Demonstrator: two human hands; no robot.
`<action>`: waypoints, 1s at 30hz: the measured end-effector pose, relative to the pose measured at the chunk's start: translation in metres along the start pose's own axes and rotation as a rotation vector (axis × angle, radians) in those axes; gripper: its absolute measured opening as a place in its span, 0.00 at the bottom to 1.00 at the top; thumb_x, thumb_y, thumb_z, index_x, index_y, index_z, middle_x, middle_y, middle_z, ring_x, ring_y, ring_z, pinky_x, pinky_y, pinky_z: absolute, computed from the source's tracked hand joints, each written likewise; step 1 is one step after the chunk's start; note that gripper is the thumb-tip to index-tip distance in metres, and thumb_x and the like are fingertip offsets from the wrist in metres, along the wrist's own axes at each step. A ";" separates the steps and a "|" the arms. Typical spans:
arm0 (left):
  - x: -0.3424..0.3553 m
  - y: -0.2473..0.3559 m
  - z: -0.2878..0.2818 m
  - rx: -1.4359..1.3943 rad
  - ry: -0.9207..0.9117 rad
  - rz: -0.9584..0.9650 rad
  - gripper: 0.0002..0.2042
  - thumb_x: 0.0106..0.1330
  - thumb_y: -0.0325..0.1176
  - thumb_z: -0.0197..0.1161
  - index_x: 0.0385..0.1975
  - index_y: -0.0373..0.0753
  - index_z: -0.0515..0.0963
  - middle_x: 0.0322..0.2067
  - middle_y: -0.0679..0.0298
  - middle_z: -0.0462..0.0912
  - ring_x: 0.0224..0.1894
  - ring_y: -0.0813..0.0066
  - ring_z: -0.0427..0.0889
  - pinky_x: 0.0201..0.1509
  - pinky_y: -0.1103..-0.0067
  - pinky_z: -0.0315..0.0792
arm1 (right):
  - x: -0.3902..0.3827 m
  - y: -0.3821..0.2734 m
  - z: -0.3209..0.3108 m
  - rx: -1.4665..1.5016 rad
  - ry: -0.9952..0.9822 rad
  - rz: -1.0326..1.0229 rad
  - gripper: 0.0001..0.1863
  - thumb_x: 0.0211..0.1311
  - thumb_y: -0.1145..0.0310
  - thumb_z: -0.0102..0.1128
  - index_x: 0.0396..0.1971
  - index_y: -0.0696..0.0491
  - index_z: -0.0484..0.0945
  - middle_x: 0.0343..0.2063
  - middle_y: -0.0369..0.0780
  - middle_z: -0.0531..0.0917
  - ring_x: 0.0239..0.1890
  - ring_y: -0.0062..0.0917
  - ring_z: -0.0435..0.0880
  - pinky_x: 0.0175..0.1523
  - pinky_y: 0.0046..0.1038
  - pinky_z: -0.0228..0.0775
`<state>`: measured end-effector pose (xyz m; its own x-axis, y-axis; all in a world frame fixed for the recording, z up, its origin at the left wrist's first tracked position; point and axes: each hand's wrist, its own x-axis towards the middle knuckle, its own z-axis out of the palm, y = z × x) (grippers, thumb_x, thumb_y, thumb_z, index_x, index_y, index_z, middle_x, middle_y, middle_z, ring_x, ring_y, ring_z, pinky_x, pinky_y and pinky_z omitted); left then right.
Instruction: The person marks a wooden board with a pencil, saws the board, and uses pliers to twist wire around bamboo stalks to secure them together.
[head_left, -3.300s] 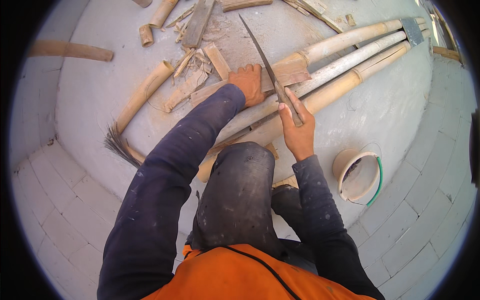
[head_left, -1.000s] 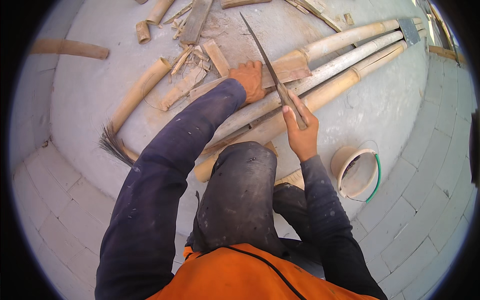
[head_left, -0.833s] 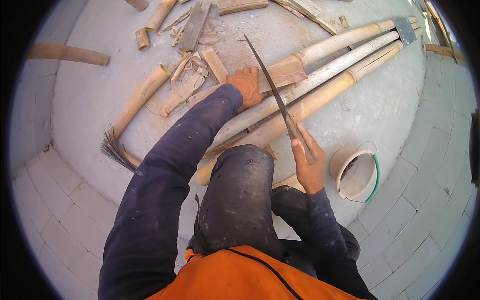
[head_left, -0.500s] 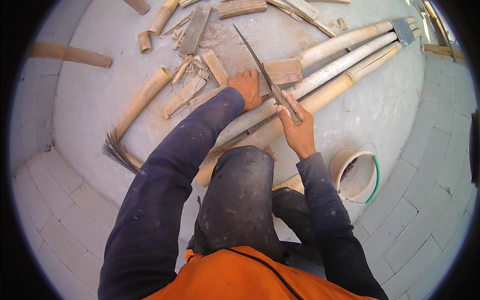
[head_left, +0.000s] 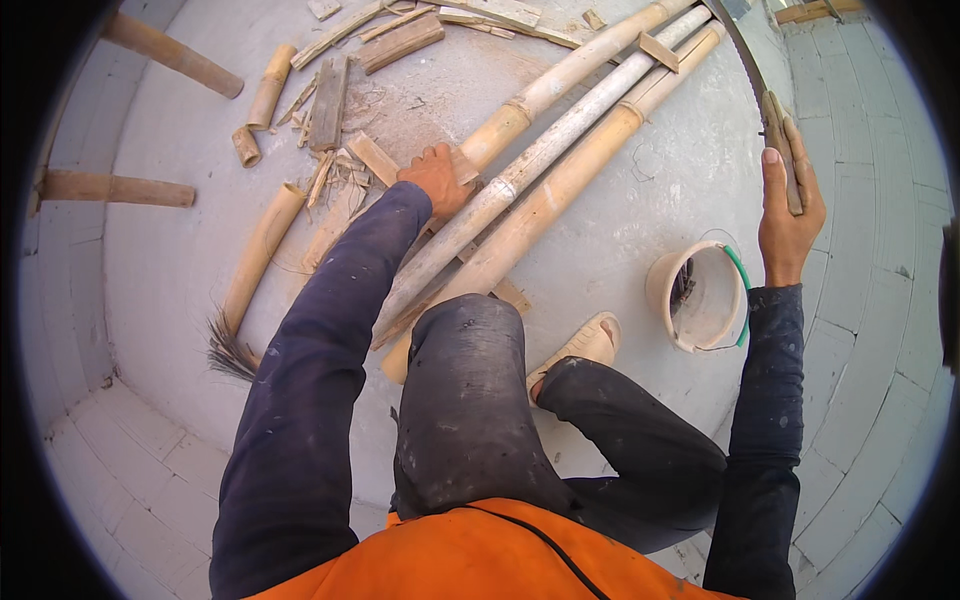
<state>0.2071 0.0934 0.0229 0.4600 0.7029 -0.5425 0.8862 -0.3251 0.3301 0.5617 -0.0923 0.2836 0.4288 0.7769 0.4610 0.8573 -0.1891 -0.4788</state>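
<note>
My left hand is closed over a flat wooden board resting on the bamboo poles, which run diagonally from my knee toward the upper right; how much of the board lies under my fingers is hidden. Out to the right, my right hand grips the wooden handle of a long, dark saw, whose blade rises toward the top edge, away from the board. A small wooden piece lies across the poles farther up. My left knee is beside their near ends.
A cream bucket with a green handle stands right of the poles, by my sandalled foot. Wood offcuts and bamboo pieces lie at upper left, dark bristles below them. Pale block walls curve along both sides.
My right hand with the saw has swung up and right, away from the board. The view has shifted, moving poles and left hand leftward in the picture; my right sandalled foot now shows.
</note>
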 end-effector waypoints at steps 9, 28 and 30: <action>-0.026 0.001 -0.025 -0.029 0.431 0.053 0.42 0.67 0.57 0.71 0.70 0.29 0.68 0.63 0.38 0.80 0.67 0.40 0.80 0.69 0.53 0.76 | -0.213 0.022 -0.078 -0.056 -0.351 -0.029 0.30 0.74 0.69 0.70 0.74 0.54 0.78 0.60 0.52 0.90 0.56 0.40 0.94 0.62 0.34 0.83; -0.212 -0.009 0.025 0.455 0.434 0.683 0.36 0.70 0.24 0.65 0.79 0.50 0.65 0.63 0.62 0.78 0.72 0.62 0.75 0.88 0.55 0.56 | -0.246 0.065 0.121 0.585 -1.100 0.445 0.37 0.78 0.48 0.69 0.77 0.55 0.74 0.51 0.44 0.91 0.50 0.32 0.90 0.55 0.33 0.82; -0.208 0.010 0.030 0.428 0.453 0.727 0.39 0.72 0.25 0.64 0.83 0.50 0.59 0.64 0.62 0.79 0.72 0.63 0.75 0.88 0.54 0.57 | -0.202 -0.009 0.135 0.913 -1.276 0.527 0.37 0.81 0.46 0.66 0.75 0.58 0.75 0.52 0.44 0.91 0.49 0.28 0.90 0.56 0.31 0.82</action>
<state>0.1223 -0.0755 0.1160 0.9200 0.3867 0.0640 0.3788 -0.9190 0.1091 0.4287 -0.1664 0.0939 -0.2910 0.7937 -0.5342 0.0659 -0.5404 -0.8388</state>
